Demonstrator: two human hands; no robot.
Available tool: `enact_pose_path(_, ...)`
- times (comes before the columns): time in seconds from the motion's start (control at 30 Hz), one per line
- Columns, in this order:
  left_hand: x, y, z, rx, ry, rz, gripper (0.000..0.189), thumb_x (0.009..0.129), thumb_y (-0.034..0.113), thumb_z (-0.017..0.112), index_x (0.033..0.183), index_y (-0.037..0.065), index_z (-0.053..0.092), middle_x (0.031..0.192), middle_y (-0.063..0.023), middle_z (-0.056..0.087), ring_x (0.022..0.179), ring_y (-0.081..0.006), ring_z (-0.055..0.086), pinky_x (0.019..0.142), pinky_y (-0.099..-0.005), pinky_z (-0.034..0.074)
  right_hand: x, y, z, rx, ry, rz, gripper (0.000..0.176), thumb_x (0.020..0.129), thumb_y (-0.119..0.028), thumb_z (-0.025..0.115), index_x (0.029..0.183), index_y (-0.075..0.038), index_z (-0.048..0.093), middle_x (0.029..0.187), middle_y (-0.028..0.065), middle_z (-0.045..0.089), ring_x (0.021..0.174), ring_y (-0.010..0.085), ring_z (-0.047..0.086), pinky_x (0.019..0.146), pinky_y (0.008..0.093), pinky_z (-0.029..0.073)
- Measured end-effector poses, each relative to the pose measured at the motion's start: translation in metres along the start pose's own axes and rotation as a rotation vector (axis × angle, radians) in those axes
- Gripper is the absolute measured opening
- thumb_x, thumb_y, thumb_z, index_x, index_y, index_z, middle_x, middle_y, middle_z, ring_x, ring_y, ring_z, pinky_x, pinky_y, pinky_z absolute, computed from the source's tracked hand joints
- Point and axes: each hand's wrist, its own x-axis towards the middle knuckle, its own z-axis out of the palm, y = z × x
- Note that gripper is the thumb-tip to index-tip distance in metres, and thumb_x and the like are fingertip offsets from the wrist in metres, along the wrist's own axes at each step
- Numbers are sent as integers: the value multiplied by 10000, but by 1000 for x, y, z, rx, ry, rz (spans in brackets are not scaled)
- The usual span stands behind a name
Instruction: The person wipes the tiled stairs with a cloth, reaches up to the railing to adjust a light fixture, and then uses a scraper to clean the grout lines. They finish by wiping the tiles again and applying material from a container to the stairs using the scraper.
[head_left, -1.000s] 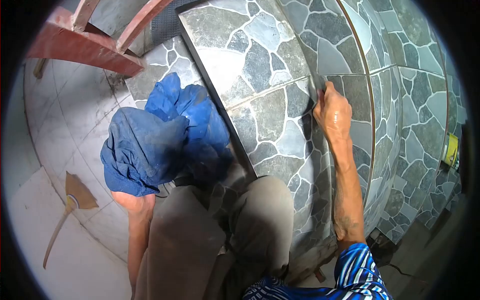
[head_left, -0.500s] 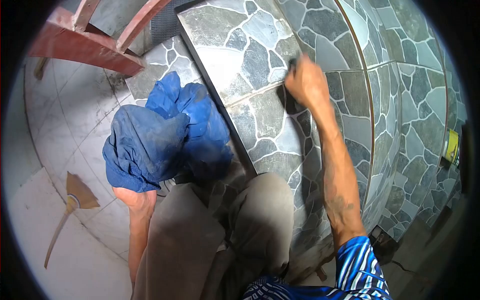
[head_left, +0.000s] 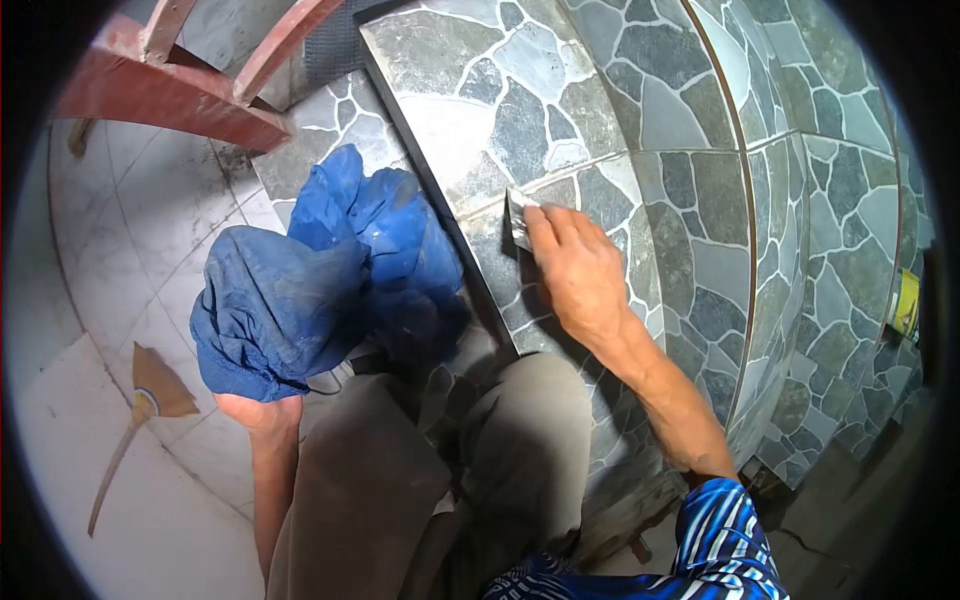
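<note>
My right hand (head_left: 580,270) is closed around a flat metal scraper (head_left: 518,218), its handle hidden in my fingers. The blade lies over the pale joint between two stone-patterned tiles (head_left: 560,90) on the step, near the step's dark edge strip (head_left: 425,175). At the left, my left hand (head_left: 262,408) reaches under a dusty blue cloth (head_left: 275,290), and only its heel and wrist show, with the fingers covered. Right behind the cloth, a crumpled blue plastic bag (head_left: 412,235) rests against the edge strip.
A reddish frame (head_left: 180,100) stands at the upper left. On the pale floor tiles (head_left: 150,260) lies a small broom (head_left: 160,390). A stone-patterned tiled wall (head_left: 840,230) rises at the right, with a yellow container (head_left: 905,300) beyond. My knees (head_left: 530,420) are close to the step.
My right hand has swung left and toward me, from the far side of the step to near its dark edge, bringing the scraper into view. The cloth and left hand shifted slightly left.
</note>
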Motion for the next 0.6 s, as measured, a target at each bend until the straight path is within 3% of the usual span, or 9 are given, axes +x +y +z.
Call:
enact_pose_path(0.07,-1,0,2,-2,-64,17,595,1005,360,374,1452,-31,343,1459,-173,433,1331,-322,454,1130,-454,363,16,13,7,-88,35,34,238,845,-116,626,1040,9,573,898,131,616,815,288,630,718,388,529)
enact_pose_path(0.17,0,-2,4,3,-179,66,599,1001,365,379,1447,-34,349,1453,-173,438,1330,-317,455,1127,-450,365,34,45,3,-32,-11,180,118,846,-70,587,959,-37,586,866,153,629,792,307,647,659,439,553)
enact_pose_path(0.23,-2,-4,7,29,-115,59,601,1001,368,376,1446,-35,350,1451,-172,441,1330,-314,455,1128,-449,363,18,20,-2,-58,-47,64,112,862,-106,600,945,-32,584,850,150,628,758,311,650,617,427,560)
enact_pose_path(0.33,-3,-5,2,34,-43,15,591,1003,358,370,1443,-36,352,1449,-172,443,1326,-312,459,1124,-449,368,9,-1,2,-92,-7,100,181,903,-187,614,919,-12,570,815,151,616,712,290,652,552,392,553)
enact_pose_path(0.4,-5,-3,0,-11,-47,-2,572,1006,338,364,1438,-37,359,1444,-172,448,1319,-312,467,1118,-449,377,21,25,5,-166,-27,251,161,888,-160,621,919,-10,569,808,148,612,677,288,651,523,391,548)
enact_pose_path(0.53,-2,2,5,10,-84,34,540,1009,303,365,1429,-37,371,1435,-168,459,1310,-313,477,1111,-450,388,7,-14,6,-194,-94,122,120,800,-33,597,904,11,557,770,159,607,656,283,667,458,369,543)
enact_pose_path(0.6,-4,2,7,42,-86,30,535,1008,295,371,1427,-38,372,1432,-167,461,1308,-313,479,1113,-450,387,15,3,-6,-190,-158,215,185,769,-30,609,927,38,543,787,151,621,627,251,684,468,361,551)
